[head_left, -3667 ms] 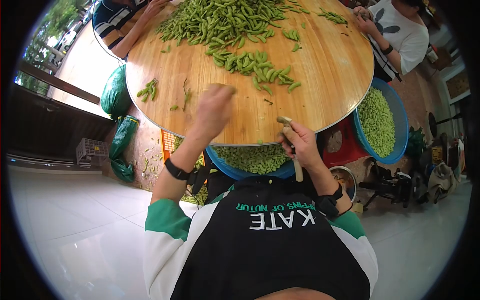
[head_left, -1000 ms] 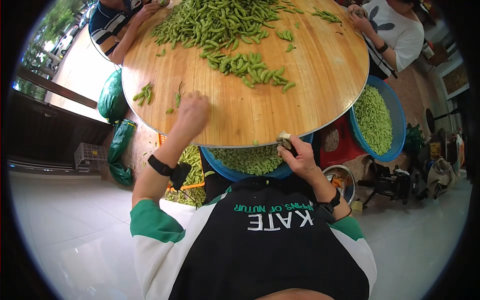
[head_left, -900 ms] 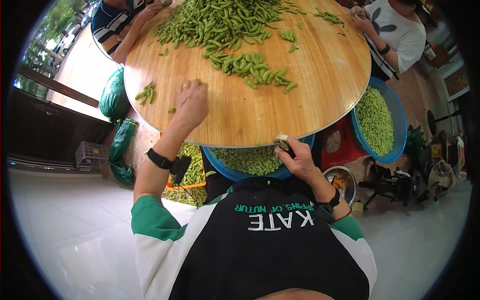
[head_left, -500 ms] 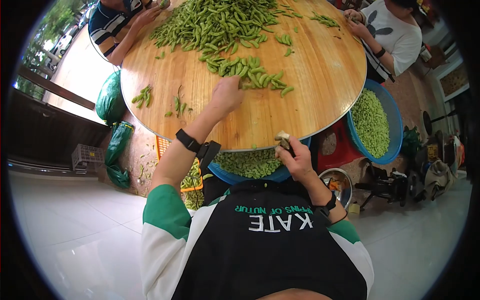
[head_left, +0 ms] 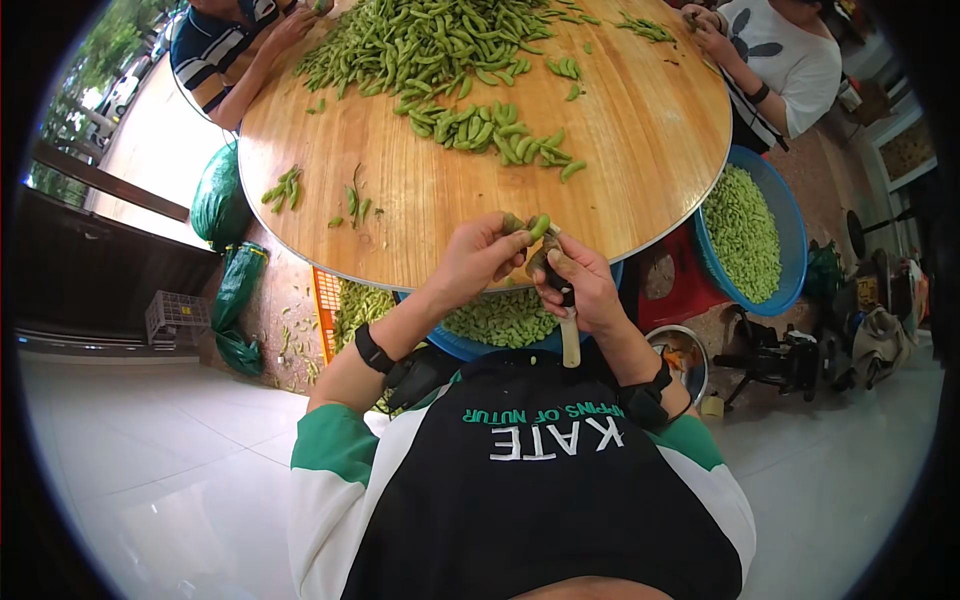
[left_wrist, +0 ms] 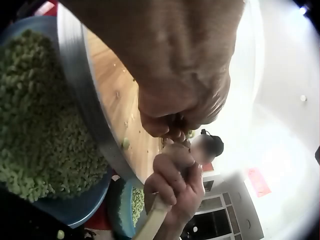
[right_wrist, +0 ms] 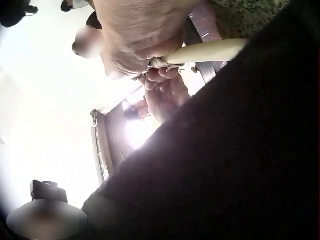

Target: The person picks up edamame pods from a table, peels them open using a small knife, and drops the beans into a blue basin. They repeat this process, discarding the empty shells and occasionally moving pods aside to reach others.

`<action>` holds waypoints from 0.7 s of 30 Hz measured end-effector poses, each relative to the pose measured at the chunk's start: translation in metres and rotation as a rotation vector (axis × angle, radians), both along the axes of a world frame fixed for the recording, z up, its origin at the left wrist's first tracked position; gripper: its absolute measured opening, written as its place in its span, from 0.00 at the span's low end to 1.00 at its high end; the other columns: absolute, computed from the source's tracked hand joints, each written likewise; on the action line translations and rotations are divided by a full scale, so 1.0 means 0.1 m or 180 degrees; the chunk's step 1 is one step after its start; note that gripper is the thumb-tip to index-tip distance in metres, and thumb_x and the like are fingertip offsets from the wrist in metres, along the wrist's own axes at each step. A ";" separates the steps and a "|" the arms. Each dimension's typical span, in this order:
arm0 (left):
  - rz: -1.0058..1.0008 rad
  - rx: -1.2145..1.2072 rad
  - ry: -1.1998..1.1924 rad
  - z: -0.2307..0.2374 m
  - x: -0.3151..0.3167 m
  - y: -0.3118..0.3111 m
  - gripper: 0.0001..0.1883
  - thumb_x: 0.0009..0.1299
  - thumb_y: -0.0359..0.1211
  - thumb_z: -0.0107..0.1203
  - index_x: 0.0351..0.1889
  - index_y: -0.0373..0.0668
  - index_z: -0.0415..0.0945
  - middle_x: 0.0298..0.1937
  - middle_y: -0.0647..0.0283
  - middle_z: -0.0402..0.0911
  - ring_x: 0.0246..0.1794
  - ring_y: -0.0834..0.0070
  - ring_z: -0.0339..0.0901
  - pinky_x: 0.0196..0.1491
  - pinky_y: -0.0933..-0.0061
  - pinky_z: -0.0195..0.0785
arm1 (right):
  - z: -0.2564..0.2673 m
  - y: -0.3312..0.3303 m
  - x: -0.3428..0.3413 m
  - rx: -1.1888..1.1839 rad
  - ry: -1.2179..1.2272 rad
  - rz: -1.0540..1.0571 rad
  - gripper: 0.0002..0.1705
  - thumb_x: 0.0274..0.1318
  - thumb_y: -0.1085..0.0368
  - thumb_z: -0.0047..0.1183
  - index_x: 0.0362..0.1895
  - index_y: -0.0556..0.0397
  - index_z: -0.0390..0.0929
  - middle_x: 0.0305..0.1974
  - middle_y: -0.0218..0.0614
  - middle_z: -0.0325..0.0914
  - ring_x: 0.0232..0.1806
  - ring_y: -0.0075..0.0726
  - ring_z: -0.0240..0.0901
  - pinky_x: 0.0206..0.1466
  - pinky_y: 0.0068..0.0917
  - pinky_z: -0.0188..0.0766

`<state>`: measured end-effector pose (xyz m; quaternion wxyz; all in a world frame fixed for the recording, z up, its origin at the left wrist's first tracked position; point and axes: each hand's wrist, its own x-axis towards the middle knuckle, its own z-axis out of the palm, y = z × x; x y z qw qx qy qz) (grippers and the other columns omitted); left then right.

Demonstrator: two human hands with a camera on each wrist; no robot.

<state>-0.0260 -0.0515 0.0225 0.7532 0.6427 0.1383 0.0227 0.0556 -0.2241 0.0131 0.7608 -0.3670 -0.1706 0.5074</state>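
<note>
In the head view my left hand (head_left: 480, 255) pinches a green soybean pod (head_left: 540, 227) between thumb and fingers at the table's near edge. My right hand (head_left: 590, 285) meets it there and grips a tool with a cream handle (head_left: 570, 343) pointing down toward my shirt; its working end is hidden by the fingers. Dark coverings show on some right fingertips. Both wrist views show the hands brought together, the cream handle (right_wrist: 205, 51) jutting from the right one. Ahead, a loose band of pods (head_left: 500, 132) trails from a large pod heap (head_left: 430, 45).
Below the round wooden table (head_left: 620, 140), a blue basin (head_left: 463, 347) holds shelled beans. Another blue basin (head_left: 797, 220) stands at right, near a steel bowl (head_left: 700, 385). An orange crate (head_left: 327, 300) is at left. Two people sit across the table.
My left hand goes from the left side of the table to the pod band, then back to my right hand with a pod. The right hand turns, bringing the cream handle into sight.
</note>
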 end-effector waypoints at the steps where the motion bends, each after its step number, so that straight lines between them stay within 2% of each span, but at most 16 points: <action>1: 0.0002 -0.0008 0.0001 -0.02 -0.01 -0.02 0.08 0.72 0.33 0.52 0.34 0.39 0.73 0.23 0.71 0.74 0.19 0.90 0.65 0.20 0.87 0.56 | 0.00 -0.02 -0.01 -0.0008 0.0001 0.0002 0.23 0.68 0.63 0.39 0.65 0.54 0.59 0.31 0.35 0.70 0.20 0.20 0.59 0.17 0.15 0.58; 7: 0.0028 0.0167 -0.0236 0.00 -0.07 -0.09 0.07 0.72 0.32 0.52 0.35 0.39 0.73 0.25 0.72 0.73 0.22 0.90 0.64 0.23 0.87 0.56 | 0.03 -0.07 -0.05 0.0130 0.0128 0.0038 0.22 0.68 0.63 0.40 0.63 0.54 0.61 0.31 0.35 0.70 0.19 0.20 0.58 0.16 0.15 0.58; 9: 0.0145 0.0786 -0.0559 0.03 -0.09 -0.13 0.06 0.72 0.32 0.51 0.37 0.39 0.73 0.25 0.71 0.73 0.23 0.90 0.64 0.24 0.85 0.56 | 0.04 -0.07 -0.06 0.0134 0.0202 -0.0025 0.21 0.68 0.63 0.40 0.62 0.55 0.62 0.30 0.35 0.70 0.18 0.19 0.57 0.15 0.15 0.57; 10: 0.0152 0.0786 -0.0562 0.01 -0.10 -0.13 0.06 0.72 0.32 0.51 0.37 0.39 0.73 0.25 0.71 0.73 0.23 0.90 0.64 0.24 0.85 0.56 | 0.05 -0.07 -0.07 0.0134 0.0198 -0.0018 0.21 0.68 0.63 0.40 0.62 0.55 0.62 0.30 0.35 0.70 0.18 0.19 0.57 0.15 0.15 0.57; 12: 0.0138 0.1048 -0.0821 -0.06 -0.10 -0.14 0.05 0.73 0.31 0.49 0.40 0.39 0.72 0.26 0.71 0.72 0.23 0.89 0.64 0.25 0.85 0.57 | 0.06 -0.06 -0.07 0.0058 0.0360 -0.0112 0.15 0.67 0.65 0.41 0.55 0.54 0.68 0.30 0.34 0.71 0.18 0.20 0.57 0.15 0.15 0.57; 13: 0.0140 0.1048 -0.0823 -0.08 -0.10 -0.14 0.05 0.73 0.31 0.49 0.40 0.39 0.72 0.26 0.71 0.72 0.23 0.89 0.64 0.25 0.85 0.57 | 0.05 -0.07 -0.07 0.0058 0.0357 -0.0111 0.15 0.67 0.65 0.41 0.55 0.54 0.68 0.30 0.34 0.71 0.18 0.20 0.57 0.15 0.15 0.57; 15: 0.0029 -0.0257 -0.0240 -0.09 -0.09 -0.13 0.06 0.73 0.30 0.48 0.42 0.39 0.72 0.26 0.71 0.72 0.23 0.88 0.64 0.25 0.84 0.57 | 0.01 -0.08 -0.05 0.0253 0.0651 0.0028 0.13 0.67 0.64 0.43 0.52 0.55 0.70 0.29 0.35 0.71 0.17 0.20 0.57 0.14 0.15 0.56; 16: 0.0037 -0.0256 -0.0243 -0.08 -0.09 -0.13 0.06 0.73 0.30 0.48 0.42 0.39 0.72 0.26 0.71 0.72 0.23 0.88 0.64 0.25 0.84 0.57 | 0.00 -0.08 -0.04 0.0253 0.0649 0.0036 0.13 0.67 0.64 0.43 0.52 0.55 0.70 0.29 0.35 0.71 0.17 0.20 0.57 0.14 0.15 0.56; 18: -0.0463 -0.2237 -0.0227 -0.03 -0.10 -0.12 0.06 0.74 0.31 0.47 0.41 0.39 0.72 0.26 0.70 0.72 0.23 0.88 0.64 0.25 0.85 0.57 | -0.01 -0.09 -0.02 0.0722 0.1079 0.0422 0.12 0.66 0.64 0.44 0.50 0.55 0.70 0.29 0.36 0.70 0.17 0.20 0.56 0.13 0.15 0.55; 21: -0.0644 -0.2663 -0.0082 0.03 -0.11 -0.11 0.07 0.74 0.32 0.47 0.40 0.38 0.71 0.26 0.72 0.70 0.22 0.87 0.63 0.24 0.83 0.58 | 0.02 -0.09 -0.03 0.0646 0.0977 0.0436 0.11 0.66 0.64 0.44 0.48 0.56 0.70 0.28 0.36 0.69 0.17 0.19 0.56 0.12 0.14 0.55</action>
